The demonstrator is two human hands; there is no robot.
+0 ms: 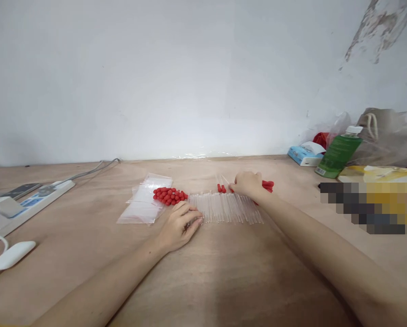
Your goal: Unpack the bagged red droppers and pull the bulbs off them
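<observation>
A row of several clear glass tubes (pixel 225 208) lies on the wooden table (pixel 203 272). My left hand (pixel 181 225) rests at the row's left end, fingers curled against the tubes. Beyond the row's far edge, my right hand (pixel 247 184) pinches one clear tube beside a few red-capped pieces (pixel 222 188). More red caps (pixel 267 185) show just past that hand. A heap of small red rubber caps (pixel 169 195) sits left of the tubes, touching a stack of clear plastic bags (pixel 145 202).
At the left edge are a white power strip (pixel 36 202), a phone (pixel 21 190) and a white charger (pixel 11 255) with cable. At the right stand a green bottle (pixel 339 152), a tissue pack (pixel 303 154), plastic bags (pixel 390 136) and a yellow package (pixel 380 172). A white wall rises behind.
</observation>
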